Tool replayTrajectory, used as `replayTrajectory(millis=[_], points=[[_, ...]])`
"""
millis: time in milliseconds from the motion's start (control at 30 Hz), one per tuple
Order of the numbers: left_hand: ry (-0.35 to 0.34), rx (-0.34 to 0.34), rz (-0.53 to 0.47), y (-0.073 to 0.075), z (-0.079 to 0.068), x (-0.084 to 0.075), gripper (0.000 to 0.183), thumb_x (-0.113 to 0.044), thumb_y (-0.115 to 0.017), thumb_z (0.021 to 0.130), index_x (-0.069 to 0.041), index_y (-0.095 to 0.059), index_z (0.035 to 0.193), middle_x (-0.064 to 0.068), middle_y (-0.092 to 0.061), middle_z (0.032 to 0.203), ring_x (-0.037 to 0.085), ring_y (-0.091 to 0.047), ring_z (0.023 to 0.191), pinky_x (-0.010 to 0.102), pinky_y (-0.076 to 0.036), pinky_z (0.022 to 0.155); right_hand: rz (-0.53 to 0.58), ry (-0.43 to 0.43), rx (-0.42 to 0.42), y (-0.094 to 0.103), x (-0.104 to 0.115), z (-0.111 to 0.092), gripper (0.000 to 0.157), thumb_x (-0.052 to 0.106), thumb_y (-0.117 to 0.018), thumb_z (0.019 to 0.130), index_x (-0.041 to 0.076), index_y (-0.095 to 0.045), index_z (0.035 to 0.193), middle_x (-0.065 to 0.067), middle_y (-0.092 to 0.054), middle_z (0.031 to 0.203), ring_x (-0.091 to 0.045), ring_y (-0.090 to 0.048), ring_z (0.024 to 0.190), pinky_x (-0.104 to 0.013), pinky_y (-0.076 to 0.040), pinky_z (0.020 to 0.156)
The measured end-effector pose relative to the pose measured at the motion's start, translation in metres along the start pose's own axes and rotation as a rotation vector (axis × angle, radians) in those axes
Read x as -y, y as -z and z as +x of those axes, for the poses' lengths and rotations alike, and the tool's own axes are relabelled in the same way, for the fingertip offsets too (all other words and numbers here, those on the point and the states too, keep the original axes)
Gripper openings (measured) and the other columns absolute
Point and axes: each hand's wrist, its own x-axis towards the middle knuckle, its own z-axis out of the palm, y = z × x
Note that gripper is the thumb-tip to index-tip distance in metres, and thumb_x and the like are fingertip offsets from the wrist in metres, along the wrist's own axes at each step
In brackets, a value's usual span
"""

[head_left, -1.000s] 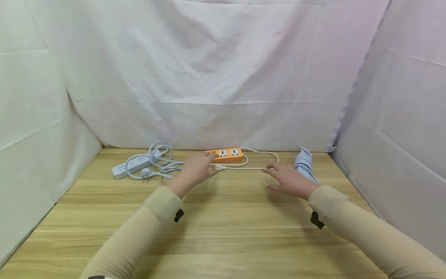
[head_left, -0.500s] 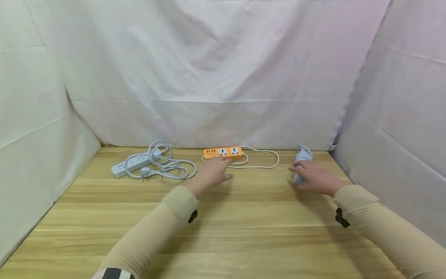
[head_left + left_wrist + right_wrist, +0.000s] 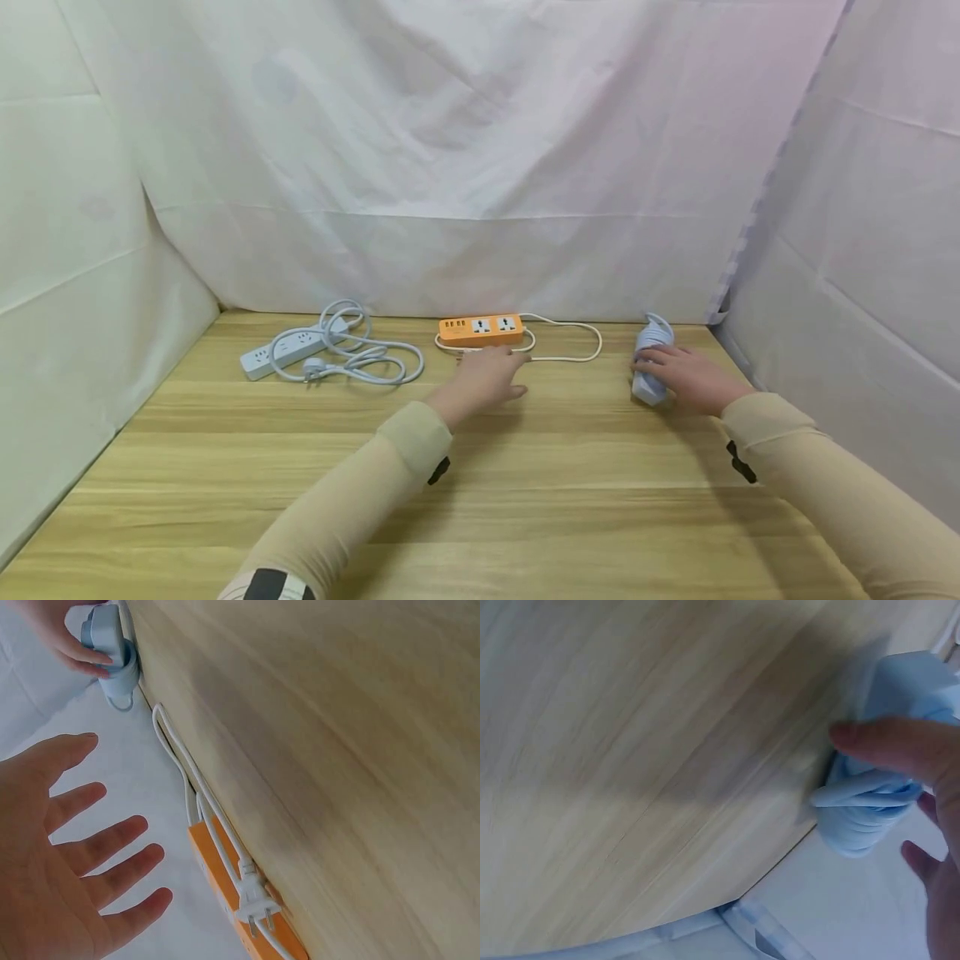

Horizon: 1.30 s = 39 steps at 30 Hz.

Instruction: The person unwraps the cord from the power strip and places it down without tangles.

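Observation:
At the right of the table in the head view, my right hand (image 3: pixel 693 379) grips a pale blue power strip (image 3: pixel 648 389) with its cord wound tightly round it. The right wrist view shows the thumb laid across one side of this strip (image 3: pixel 904 682) and fingers on the other. My left hand (image 3: pixel 486 379) hovers in front of an orange power strip (image 3: pixel 459 334), holding nothing. Its fingers are spread in the left wrist view. A white two-pin plug (image 3: pixel 257 900) lies by the orange strip, whose white cord (image 3: pixel 577 359) loops to the right.
Another pale blue power strip (image 3: pixel 258 364) lies at the back left, its cord (image 3: pixel 382 380) loosely looped and its plug (image 3: pixel 313 367) in front. White cloth (image 3: pixel 450 167) hangs behind the wooden table (image 3: pixel 525 517) and along both sides.
My right hand has moved right from the white cord to the wound power strip and taken hold of it. My left hand has moved right, uncovering the orange strip's left end.

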Motion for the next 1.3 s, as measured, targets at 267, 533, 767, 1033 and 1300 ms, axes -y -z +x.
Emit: replayTrajectory(millis=[267,533,767,1033,1300], points=[[0.005,0.026,0.004,-0.003,0.006,-0.008,0.053,-0.043,-0.066,0.091,-0.023,-0.053,0.138,0.005,-0.058,0.131,0.024,-0.057,0.115,0.044,-0.05,0.086,-0.013,0.039,-0.084,-0.015,-0.004,0.011,0.059,-0.014,-0.079,0.063,0.001,-0.065,0.119,-0.018,-0.061,0.12,-0.041,-0.053,0.116,-0.056,-0.046,0.09],[-0.026,0.043,0.028,-0.008,0.015,-0.022,0.052,-0.044,-0.064,0.093,-0.021,-0.054,0.139,0.002,-0.059,0.131,0.021,-0.057,0.117,0.039,-0.048,0.093,-0.017,-0.013,-0.116,-0.016,0.003,0.024,0.05,0.001,-0.085,0.063,-0.001,-0.068,0.11,-0.014,-0.065,0.105,-0.037,-0.058,0.102,-0.051,-0.048,0.085],[-0.042,0.042,0.027,-0.012,0.024,-0.035,0.051,-0.044,-0.062,0.094,-0.023,-0.053,0.139,0.0,-0.059,0.131,0.02,-0.058,0.116,0.037,-0.049,0.091,0.069,-0.115,-0.022,-0.012,0.002,0.026,0.055,0.001,-0.079,0.066,-0.004,-0.063,0.118,-0.02,-0.061,0.117,-0.041,-0.056,0.108,-0.054,-0.046,0.089],[-0.067,0.035,0.017,-0.021,0.042,-0.053,0.051,-0.043,-0.062,0.094,-0.023,-0.052,0.139,-0.002,-0.058,0.133,0.018,-0.053,0.122,0.035,-0.045,0.097,0.16,-0.161,0.022,0.008,0.008,0.022,0.05,0.007,-0.08,0.072,-0.005,-0.063,0.118,-0.017,-0.058,0.105,-0.032,-0.058,0.094,-0.048,-0.05,0.079],[-0.028,0.07,-0.032,-0.027,0.055,-0.07,0.055,-0.041,-0.064,0.093,-0.02,-0.05,0.142,-0.003,-0.057,0.135,0.017,-0.053,0.123,0.033,-0.045,0.096,0.228,-0.235,0.079,0.011,0.014,0.028,0.032,0.01,-0.074,0.085,-0.004,-0.062,0.111,-0.011,-0.065,0.094,-0.028,-0.064,0.086,-0.046,-0.051,0.076]])
